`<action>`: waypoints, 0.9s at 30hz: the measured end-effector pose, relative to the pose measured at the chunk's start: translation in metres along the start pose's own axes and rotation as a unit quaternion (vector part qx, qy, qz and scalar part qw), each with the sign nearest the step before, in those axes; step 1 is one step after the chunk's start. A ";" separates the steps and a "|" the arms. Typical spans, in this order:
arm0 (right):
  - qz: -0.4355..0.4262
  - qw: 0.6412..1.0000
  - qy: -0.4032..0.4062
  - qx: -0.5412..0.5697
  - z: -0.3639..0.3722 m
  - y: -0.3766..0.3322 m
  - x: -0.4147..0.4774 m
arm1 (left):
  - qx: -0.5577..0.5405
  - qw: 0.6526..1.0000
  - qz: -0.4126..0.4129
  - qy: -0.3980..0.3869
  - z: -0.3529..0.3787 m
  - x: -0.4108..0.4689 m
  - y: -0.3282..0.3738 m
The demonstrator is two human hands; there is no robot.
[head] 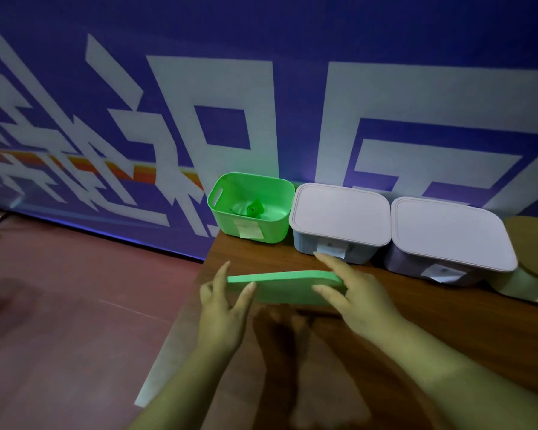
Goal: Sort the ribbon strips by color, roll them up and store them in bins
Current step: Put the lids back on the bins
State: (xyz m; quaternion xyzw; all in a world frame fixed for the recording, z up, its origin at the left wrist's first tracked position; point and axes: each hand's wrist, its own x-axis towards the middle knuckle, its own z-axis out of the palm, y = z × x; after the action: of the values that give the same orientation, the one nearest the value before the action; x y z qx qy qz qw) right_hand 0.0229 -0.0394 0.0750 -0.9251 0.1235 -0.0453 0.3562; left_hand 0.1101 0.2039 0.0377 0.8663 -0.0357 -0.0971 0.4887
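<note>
A green lid hangs just above the wooden table, held between both hands. My left hand pinches its left end between thumb and fingers. My right hand grips its right end, index finger stretched along the far edge. Behind it stands an open green bin with a paper label; a rolled green ribbon lies inside. To its right sit two pale bins, each with its lid on and a label at the front.
The bins line the table's back edge against a blue wall with large white lettering. The table's left edge runs just beside my left hand, with reddish floor below. A tan rounded object lies at the far right.
</note>
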 end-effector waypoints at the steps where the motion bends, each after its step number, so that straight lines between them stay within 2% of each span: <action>1: 0.001 0.999 0.031 0.029 0.003 -0.012 0.006 | -0.024 1.000 0.000 0.005 -0.007 0.010 0.000; 5: 0.013 0.981 0.121 0.148 0.021 -0.055 0.037 | -0.023 0.999 0.029 -0.014 -0.039 0.043 0.003; 10: 0.110 0.946 0.181 0.246 0.049 -0.088 0.087 | 0.040 0.989 0.123 -0.074 -0.083 0.086 -0.006; 13: 0.147 0.933 0.220 0.242 0.060 -0.097 0.113 | 0.104 0.969 0.182 -0.129 -0.104 0.113 -0.014; 15: 0.157 0.928 0.236 0.240 0.065 -0.100 0.129 | 0.175 0.940 0.244 -0.161 -0.114 0.132 -0.018; 18: 0.188 0.918 0.233 0.261 0.072 -0.100 0.153 | 0.255 0.904 0.281 -0.198 -0.121 0.162 -0.020; 23: 0.223 0.913 0.231 0.251 0.078 -0.090 0.187 | 0.309 0.874 0.300 -0.225 -0.113 0.212 -0.021; 27: 0.204 0.948 0.167 0.176 0.078 -0.077 0.212 | 0.305 0.877 0.301 -0.216 -0.097 0.257 -0.018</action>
State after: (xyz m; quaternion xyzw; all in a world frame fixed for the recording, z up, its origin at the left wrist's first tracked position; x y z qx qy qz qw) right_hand 0.2562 0.0103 0.0678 -0.7820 0.3571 -0.1465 0.4894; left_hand 0.3803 0.2549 0.0368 0.8775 -0.4270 -0.1142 0.1862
